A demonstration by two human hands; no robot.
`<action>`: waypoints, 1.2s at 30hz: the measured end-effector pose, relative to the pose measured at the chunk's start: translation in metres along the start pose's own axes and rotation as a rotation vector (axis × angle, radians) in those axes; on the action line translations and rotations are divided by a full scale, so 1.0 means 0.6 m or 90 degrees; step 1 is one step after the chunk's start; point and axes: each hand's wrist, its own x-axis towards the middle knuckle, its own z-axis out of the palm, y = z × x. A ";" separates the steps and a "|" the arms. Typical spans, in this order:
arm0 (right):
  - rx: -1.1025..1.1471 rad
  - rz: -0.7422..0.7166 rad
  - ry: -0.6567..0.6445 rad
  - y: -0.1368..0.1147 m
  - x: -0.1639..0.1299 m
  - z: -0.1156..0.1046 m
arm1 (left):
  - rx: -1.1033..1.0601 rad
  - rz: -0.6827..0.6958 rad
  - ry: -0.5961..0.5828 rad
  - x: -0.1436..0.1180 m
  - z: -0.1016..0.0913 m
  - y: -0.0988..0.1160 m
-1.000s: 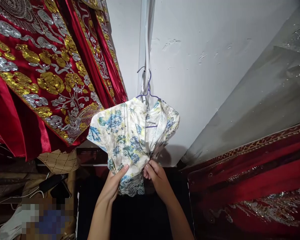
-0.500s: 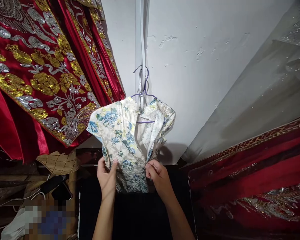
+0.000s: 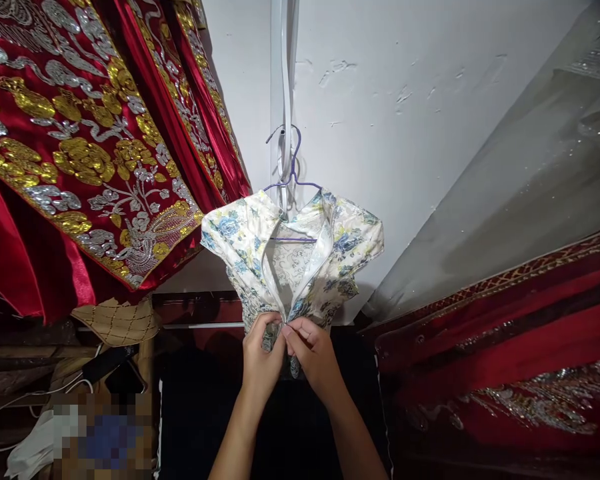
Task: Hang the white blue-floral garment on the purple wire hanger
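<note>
The floral dress [image 3: 293, 263] hangs on a purple hanger [image 3: 294, 175] from a white rail [image 3: 281, 87] against the wall [image 3: 405, 133], its open front now facing the camera. A second ago it was bunched and twisted to the left with the hands spread at its lower edges; since then it has swung round square, the two front edges have come together into a V, and both hands have closed in at the bottom of that opening. The left hand [image 3: 261, 360] and right hand [image 3: 314, 357] now touch each other there, each grip pinched narrow on the dress; this looks like a fastening being started at the base of the opening, though that is a judgement. Whether it is a zip or a button cannot be made out, since the fingertips cover it. The lower part of the dress is hidden behind the hands and lost against dark cloth below. A red embroidered robe [image 3: 90, 153] hangs to the left, another red garment [image 3: 505, 347] lies to the right, and the bottom-left corner is blurred out.
</note>
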 end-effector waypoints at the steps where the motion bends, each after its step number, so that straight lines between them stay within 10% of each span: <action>1: 0.003 0.003 0.003 0.000 0.000 0.000 | 0.000 -0.008 -0.003 0.000 0.002 0.001; 36: 0.266 0.107 0.096 -0.013 0.003 0.005 | -0.056 -0.047 -0.055 -0.004 0.001 0.022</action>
